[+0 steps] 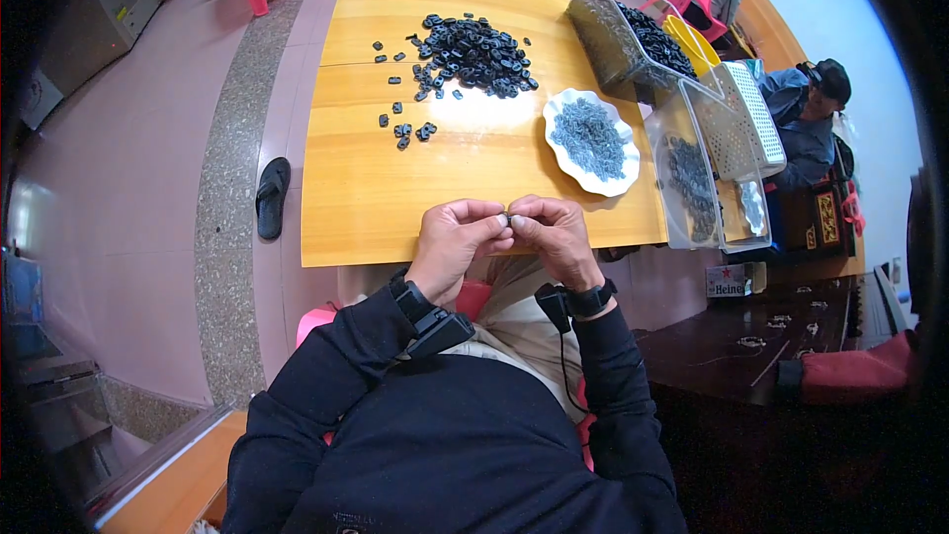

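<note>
My left hand (460, 242) and my right hand (556, 239) meet just above the near edge of the wooden table (346, 193). Thumbs and fingers of both pinch one small dark piece (509, 220) between them; most of it is covered by fingertips. Beyond them lies a heap of small black plastic parts (479, 57), with holes showing in some. Several more black parts (401, 131) lie loose to the left. Ahead and right of my right hand stands a white scalloped dish (618, 183) holding many small, translucent grey-blue pieces (588, 138).
Clear plastic bins (682, 188) of black parts line the table's right side, beside a white perforated basket (756, 124) and a yellow container (692, 44). A person (806, 109) sits beyond them. A black flip-flop (272, 198) lies on the floor at left.
</note>
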The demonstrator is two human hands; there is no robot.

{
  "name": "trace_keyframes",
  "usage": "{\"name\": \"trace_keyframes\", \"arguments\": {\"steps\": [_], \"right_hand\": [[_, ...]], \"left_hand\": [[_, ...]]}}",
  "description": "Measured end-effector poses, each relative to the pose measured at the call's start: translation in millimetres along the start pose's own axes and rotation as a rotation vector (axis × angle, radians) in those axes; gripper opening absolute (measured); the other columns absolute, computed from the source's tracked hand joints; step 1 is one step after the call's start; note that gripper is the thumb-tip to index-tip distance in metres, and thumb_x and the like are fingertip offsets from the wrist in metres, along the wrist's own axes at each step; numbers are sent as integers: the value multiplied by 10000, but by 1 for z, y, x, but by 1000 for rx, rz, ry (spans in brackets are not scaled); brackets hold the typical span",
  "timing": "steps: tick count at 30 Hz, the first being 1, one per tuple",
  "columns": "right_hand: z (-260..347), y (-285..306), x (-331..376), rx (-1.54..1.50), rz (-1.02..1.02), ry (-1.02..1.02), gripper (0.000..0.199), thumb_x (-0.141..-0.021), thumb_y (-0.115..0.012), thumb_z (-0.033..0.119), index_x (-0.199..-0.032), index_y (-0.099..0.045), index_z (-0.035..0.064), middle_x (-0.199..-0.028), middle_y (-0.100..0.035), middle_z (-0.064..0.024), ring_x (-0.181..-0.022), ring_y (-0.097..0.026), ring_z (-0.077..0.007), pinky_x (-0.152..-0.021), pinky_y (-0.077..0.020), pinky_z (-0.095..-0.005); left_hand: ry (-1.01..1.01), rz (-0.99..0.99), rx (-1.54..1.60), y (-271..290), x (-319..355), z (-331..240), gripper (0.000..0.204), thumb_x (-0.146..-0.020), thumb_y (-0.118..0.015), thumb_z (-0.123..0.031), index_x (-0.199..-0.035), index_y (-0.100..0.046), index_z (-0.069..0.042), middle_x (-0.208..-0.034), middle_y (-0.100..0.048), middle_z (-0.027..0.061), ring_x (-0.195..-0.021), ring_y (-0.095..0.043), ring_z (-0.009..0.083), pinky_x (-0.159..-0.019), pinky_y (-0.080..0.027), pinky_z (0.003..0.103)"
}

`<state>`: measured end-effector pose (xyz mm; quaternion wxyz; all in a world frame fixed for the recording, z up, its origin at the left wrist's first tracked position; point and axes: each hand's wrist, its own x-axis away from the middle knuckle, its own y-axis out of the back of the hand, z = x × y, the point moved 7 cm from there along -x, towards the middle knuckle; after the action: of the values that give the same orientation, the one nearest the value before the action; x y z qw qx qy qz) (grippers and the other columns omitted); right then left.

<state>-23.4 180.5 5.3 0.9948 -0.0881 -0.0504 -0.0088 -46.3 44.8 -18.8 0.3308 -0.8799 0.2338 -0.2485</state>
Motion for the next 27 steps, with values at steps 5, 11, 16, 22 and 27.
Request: {"name": "trace_keyframes", "arguments": {"steps": [5, 11, 16, 22, 27], "right_hand": [[6, -3, -1, 20, 38, -32, 61, -824, -661, 1, -877, -678, -24, -872, -656, -48, -764, -599, -97, -700, -494, -221], [1, -3, -1, 64, 13, -31, 95, -843, -658, 33, -922, -672, -17, -865, -668, -46, -757, -615, -96, -698, -506, -217], [-5, -1, 2, 2, -54, -21, 124, -871, -637, 56, -969, -665, -14, -874, -679, -51, -758, -627, -98, -695, -515, -211], [-11, 3, 2, -24, -47, -24, 156, -890, -627, 85, -1008, -649, -14, -890, -675, -53, -761, -629, -98, -691, -520, -213], [-11, 2, 1, -84, -45, -46, 134, -898, -627, 105, -970, -642, -7, -876, -671, -51, -760, -626, -95, -690, -521, -221]], "left_hand": [[-41, -25, -114, -3, 2, -4, 141, -867, -622, -16, -996, -610, 40, -885, -659, 103, -756, -658, 143, -696, -579, 259], [-94, -12, -167, 0, -2, -6, 145, -867, -622, -16, -999, -608, 43, -867, -661, 94, -754, -652, 134, -700, -569, 250], [-115, -18, -143, -2, -1, -7, 165, -869, -617, -14, -1013, -606, 66, -881, -660, 110, -751, -651, 135, -707, -557, 238], [-91, -16, -117, -2, -1, -7, 182, -873, -611, -16, -1033, -594, 67, -887, -659, 111, -755, -653, 137, -707, -559, 238], [-82, -7, -93, -3, 0, -9, 180, -872, -618, -22, -1031, -593, 60, -892, -658, 110, -754, -656, 134, -707, -563, 233]]}}
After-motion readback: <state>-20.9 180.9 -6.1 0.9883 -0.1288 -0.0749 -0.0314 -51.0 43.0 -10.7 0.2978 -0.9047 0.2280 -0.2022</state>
